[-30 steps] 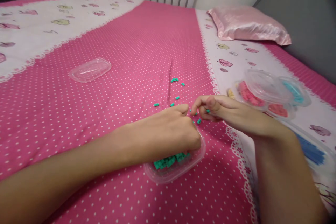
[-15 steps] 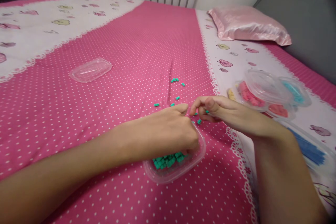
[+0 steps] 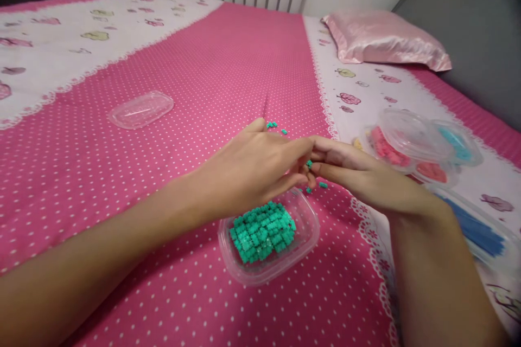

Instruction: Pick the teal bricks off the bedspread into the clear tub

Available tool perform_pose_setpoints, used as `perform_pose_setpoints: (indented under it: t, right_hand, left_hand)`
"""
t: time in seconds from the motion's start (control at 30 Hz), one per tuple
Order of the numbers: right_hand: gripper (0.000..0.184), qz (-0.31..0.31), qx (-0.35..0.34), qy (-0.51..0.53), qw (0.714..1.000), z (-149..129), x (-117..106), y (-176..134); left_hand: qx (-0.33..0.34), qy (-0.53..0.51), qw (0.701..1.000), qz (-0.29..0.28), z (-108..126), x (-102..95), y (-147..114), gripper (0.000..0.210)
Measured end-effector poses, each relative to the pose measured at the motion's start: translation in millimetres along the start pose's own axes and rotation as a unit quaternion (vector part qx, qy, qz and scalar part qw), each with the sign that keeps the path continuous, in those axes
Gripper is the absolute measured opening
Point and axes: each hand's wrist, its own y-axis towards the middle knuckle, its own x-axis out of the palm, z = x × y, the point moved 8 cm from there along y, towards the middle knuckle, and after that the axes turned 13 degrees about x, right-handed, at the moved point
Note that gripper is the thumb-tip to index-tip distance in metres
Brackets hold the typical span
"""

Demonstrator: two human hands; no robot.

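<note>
A clear plastic tub holds a packed layer of small green building blocks. My left hand is above its far edge, palm down, fingers bent and meeting the fingers of my right hand. A green block shows at my right thumb tip, pinched against the fingers. Whatever the left fingertips hold is hidden behind the hand. Several loose green blocks lie on the pink dotted bedsheet, among them one block below my right hand and another beyond the hands.
A clear lid lies on the sheet at left. To the right stand stacked clear tubs with pink pieces, red pieces and light blue pieces. Nearer is a container of blue strips. A pink satin pillow lies at the back.
My left hand has lifted out of the tub and moved up to meet my right hand, uncovering the green blocks inside. My right hand's fingers have closed round a green block.
</note>
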Motion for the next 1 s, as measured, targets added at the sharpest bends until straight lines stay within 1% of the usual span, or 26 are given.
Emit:
perform_pose_setpoints:
  t: [0.07, 0.23, 0.37, 0.43, 0.5, 0.57, 0.63, 0.7, 0.8, 0.87, 1.0]
  right_hand:
    - [0.011, -0.014, -0.021, 0.014, 1.000, -1.9, 3.4, 1.1]
    - [0.029, -0.045, -0.015, 0.060, 0.997, 2.6, 9.4, 3.5]
    - [0.034, -0.078, -0.019, 0.073, 0.994, 3.0, 14.1, 2.8]
    - [0.031, -0.061, -0.029, 0.068, 0.995, 1.2, 11.0, 2.5]
    - [0.023, -0.019, -0.043, 0.047, 0.998, -1.1, 4.6, 2.6]
    - [0.016, 0.016, -0.049, 0.024, 0.998, -2.2, -0.7, 3.4]
    - [0.015, 0.033, -0.043, 0.024, 0.998, -0.8, -3.7, 5.1]
    - [0.019, 0.041, -0.026, 0.037, 0.998, 2.3, -5.8, 7.0]
    - [0.023, 0.050, 0.002, 0.047, 0.998, 6.5, -7.3, 8.7]
    - [0.024, 0.049, 0.010, 0.048, 0.998, 7.1, -7.1, 8.8]
    - [0.026, 0.036, 0.015, 0.053, 0.998, 8.1, -4.4, 9.1]
  left_hand:
    - [-0.007, 0.021, 1.000, -0.002, -1.1, 3.2, -0.2, 0.011]
    - [0.037, 0.036, 0.998, 0.041, 4.4, 0.3, -1.2, 0.009]
    - [0.028, 0.037, 0.998, 0.033, 1.8, -0.9, -1.4, 0.008]
    - [0.014, 0.048, 0.998, 0.026, -0.3, -1.8, -1.0, 0.014]
    - [-0.002, 0.060, 0.998, 0.017, -2.5, -2.3, -0.7, 0.018]
    - [-0.009, 0.070, 0.997, 0.005, -3.4, -1.7, -0.4, 0.018]
    - [-0.008, 0.084, 0.996, 0.002, -3.2, -1.9, 0.0, 0.016]
    - [-0.004, 0.106, 0.994, 0.019, -2.3, -5.1, 0.2, 0.016]
    - [0.004, 0.125, 0.991, 0.054, 0.2, -11.0, -0.7, 0.021]
    - [0.009, 0.116, 0.992, 0.048, 1.4, -10.4, -1.6, 0.021]
    - [0.015, 0.104, 0.994, 0.007, 3.3, -5.1, -2.5, 0.019]
